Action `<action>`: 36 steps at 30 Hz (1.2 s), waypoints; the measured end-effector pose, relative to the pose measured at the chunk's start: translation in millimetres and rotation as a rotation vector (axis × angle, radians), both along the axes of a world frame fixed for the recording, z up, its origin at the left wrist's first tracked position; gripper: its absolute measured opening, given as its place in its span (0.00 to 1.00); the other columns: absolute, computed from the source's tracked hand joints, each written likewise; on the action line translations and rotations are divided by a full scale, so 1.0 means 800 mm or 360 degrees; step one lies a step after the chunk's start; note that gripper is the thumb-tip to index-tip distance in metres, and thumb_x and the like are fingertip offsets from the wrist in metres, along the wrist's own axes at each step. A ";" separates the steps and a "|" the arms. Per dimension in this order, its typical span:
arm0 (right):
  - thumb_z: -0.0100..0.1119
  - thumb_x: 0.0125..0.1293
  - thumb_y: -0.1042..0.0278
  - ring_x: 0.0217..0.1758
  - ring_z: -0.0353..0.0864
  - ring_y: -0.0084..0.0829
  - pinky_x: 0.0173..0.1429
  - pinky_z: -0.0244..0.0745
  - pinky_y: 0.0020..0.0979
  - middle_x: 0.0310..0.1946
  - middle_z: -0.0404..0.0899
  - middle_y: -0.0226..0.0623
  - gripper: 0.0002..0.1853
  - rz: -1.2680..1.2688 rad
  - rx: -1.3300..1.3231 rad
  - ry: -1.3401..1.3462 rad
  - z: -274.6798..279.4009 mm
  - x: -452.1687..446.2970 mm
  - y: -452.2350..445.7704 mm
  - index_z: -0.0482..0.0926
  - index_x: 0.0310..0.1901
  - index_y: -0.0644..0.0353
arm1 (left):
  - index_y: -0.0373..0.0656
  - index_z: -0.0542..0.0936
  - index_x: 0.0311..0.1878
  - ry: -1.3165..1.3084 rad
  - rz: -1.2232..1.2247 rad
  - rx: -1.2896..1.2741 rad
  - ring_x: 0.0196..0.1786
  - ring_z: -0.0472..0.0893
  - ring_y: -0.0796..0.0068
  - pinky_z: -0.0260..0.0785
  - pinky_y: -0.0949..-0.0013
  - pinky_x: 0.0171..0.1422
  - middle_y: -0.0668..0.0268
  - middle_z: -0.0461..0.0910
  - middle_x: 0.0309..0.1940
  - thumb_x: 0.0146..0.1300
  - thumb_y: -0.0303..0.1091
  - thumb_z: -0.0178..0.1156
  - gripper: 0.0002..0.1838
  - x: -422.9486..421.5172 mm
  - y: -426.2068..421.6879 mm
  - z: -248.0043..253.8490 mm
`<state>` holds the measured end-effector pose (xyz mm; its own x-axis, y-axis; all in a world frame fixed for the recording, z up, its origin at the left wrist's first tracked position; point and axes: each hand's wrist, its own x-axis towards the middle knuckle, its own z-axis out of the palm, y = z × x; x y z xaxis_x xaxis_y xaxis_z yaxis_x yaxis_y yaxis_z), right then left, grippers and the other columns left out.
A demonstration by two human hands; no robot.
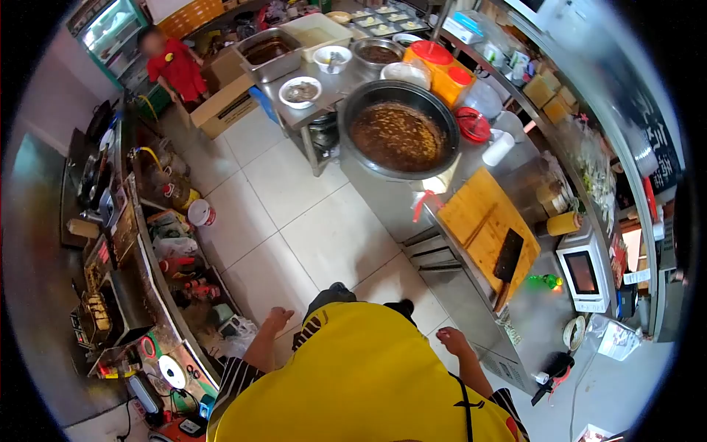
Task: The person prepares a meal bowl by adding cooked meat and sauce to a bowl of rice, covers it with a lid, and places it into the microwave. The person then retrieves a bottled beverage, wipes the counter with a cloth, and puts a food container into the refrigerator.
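Note:
My left hand [278, 320] hangs by my side over the tiled floor, fingers loosely bent and nothing seen in it. On the other side, my right hand [452, 340] is closed with its fingers curled in, beside the steel counter; no object shows in it. Nearest to that hand is a wooden cutting board [482, 214] on the counter. A cleaver [508, 255] with a wooden handle lies on the board. Farther along the counter stands a large black pot [401, 136] of dark brown sauce. A yellow apron [368, 376] covers my front.
A person in red [180, 70] stands at the far left near a cardboard box [224, 107]. Bowls and a steel tray [269, 53] sit on the back table. The stove counter [140, 243] runs along the left. A microwave [583, 270] is at right.

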<state>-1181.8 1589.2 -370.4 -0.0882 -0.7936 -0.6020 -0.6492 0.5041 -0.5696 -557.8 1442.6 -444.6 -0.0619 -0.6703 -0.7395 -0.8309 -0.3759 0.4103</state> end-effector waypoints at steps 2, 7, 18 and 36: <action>0.56 0.66 0.58 0.38 0.84 0.40 0.43 0.77 0.37 0.36 0.84 0.44 0.16 0.0279 -0.0027 0.0120 0.007 0.051 -0.033 0.79 0.44 0.63 | 0.37 0.80 0.36 0.0109 0.0155 -0.0242 0.36 0.81 0.57 0.73 0.54 0.41 0.52 0.83 0.32 0.60 0.51 0.62 0.22 0.009 -0.007 0.012; 0.52 0.67 0.59 0.44 0.80 0.51 0.47 0.75 0.43 0.38 0.83 0.46 0.13 0.0620 -0.0106 0.0237 0.054 0.120 -0.132 0.81 0.41 0.58 | 0.38 0.79 0.42 0.0147 0.0501 -0.0291 0.40 0.83 0.58 0.74 0.59 0.45 0.54 0.83 0.36 0.58 0.48 0.64 0.21 0.018 -0.014 0.053; 0.53 0.66 0.75 0.40 0.82 0.42 0.44 0.77 0.35 0.37 0.83 0.44 0.09 0.0908 -0.1275 -0.0271 0.373 0.363 -0.420 0.82 0.43 0.62 | 0.38 0.75 0.48 0.0830 0.1510 -0.1584 0.45 0.77 0.78 0.71 0.74 0.53 0.67 0.78 0.41 0.67 0.28 0.60 0.09 0.077 -0.077 0.307; 0.38 0.71 0.58 0.27 0.74 0.32 0.33 0.66 0.38 0.34 0.76 0.39 0.11 0.1604 -0.2735 -0.1255 0.696 0.489 -0.658 0.71 0.44 0.50 | 0.39 0.69 0.53 -0.0274 -0.0218 -0.3402 0.49 0.81 0.64 0.81 0.59 0.55 0.52 0.76 0.48 0.70 0.30 0.49 0.11 0.061 -0.241 0.789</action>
<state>-790.9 1062.5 186.7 0.4497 -0.0567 0.8914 0.2449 -0.9519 -0.1841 -508.6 1249.9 186.3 -0.2021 -0.2668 0.9423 -0.8711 0.4886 -0.0485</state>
